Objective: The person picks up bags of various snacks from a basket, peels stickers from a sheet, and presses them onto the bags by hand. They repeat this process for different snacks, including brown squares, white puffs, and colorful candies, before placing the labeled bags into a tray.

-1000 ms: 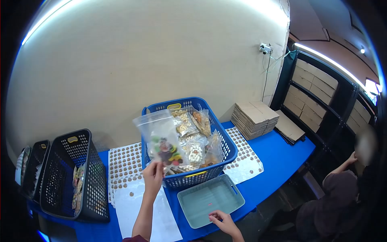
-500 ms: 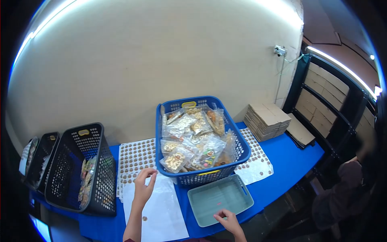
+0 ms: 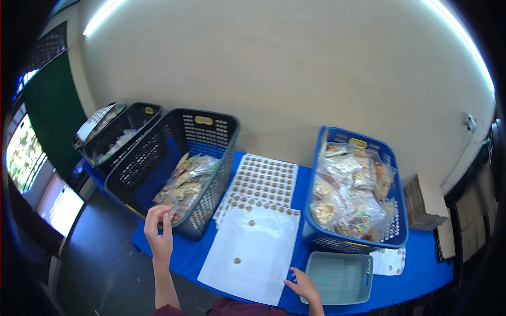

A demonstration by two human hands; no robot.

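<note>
Nearest the person, the right hand point(image 3: 304, 285) lay on the table edge at about 6 o'clock, fingers loosely curled and holding nothing, fingertips on or just at the lower corner of the sheet point(image 3: 253, 253) and just beside the tray point(image 3: 337, 277). The tray, a shallow grey-green one, sat at 5 o'clock, below the blue basket point(image 3: 391, 231).

The left hand point(image 3: 158, 231) was raised at 8 o'clock, fingers spread and bent, empty, its fingertips at the near rim of the black basket point(image 3: 208, 131); whether they touched the rim could not be told. That basket tilted toward the person and held packets point(image 3: 184, 181) of mixed snacks.

The sheet, white backing paper, lay flat on the blue table point(image 3: 421, 274) between the two baskets, with only a couple of round stickers on it. Beyond it, at 12 o'clock, lay a sticker sheet point(image 3: 263, 179) full of rows of brown dots.

The blue basket stood at 2 o'clock, heaped with clear bags point(image 3: 342, 195) of nuts and sweets. Further left, at 10 o'clock, two more dark baskets point(image 3: 126, 129) stood in line. At the far right, stacked cardboard point(image 3: 424, 203) rested against the wall.
</note>
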